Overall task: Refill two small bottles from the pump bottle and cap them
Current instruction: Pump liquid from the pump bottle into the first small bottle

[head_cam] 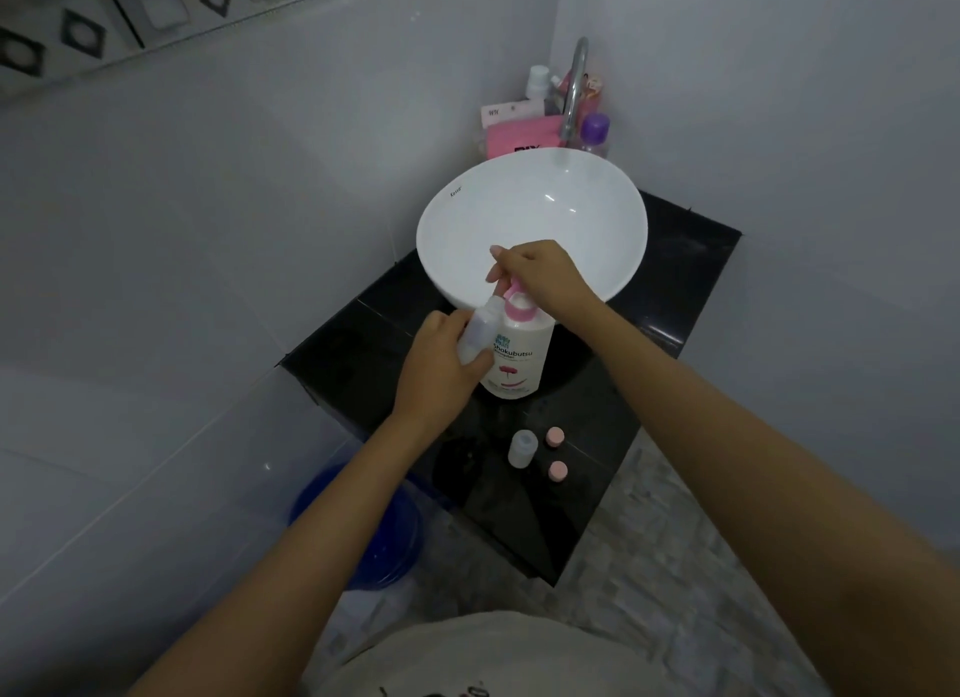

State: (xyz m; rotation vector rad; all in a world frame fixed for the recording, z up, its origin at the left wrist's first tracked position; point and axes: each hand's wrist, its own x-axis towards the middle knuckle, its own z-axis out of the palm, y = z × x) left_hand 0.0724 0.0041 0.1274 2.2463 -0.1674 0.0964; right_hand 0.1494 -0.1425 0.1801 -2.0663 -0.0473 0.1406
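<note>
So the white pump bottle [519, 353] stands on the black counter [675, 291], right in front of the white basin [571, 218]. Right hand [545, 275] sits on the pink pump head, fingers curled over it. Left hand [441, 363] has its fingers wrapped round a small clear bottle [480, 332], tilted up against the nozzle. The other small bottle [522, 449] stands uncapped nearer the counter's front edge, with two pink caps [555, 436] just beside it.

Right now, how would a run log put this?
left hand: holds small bottle | right hand: on pump bottle head | caps: off
</note>
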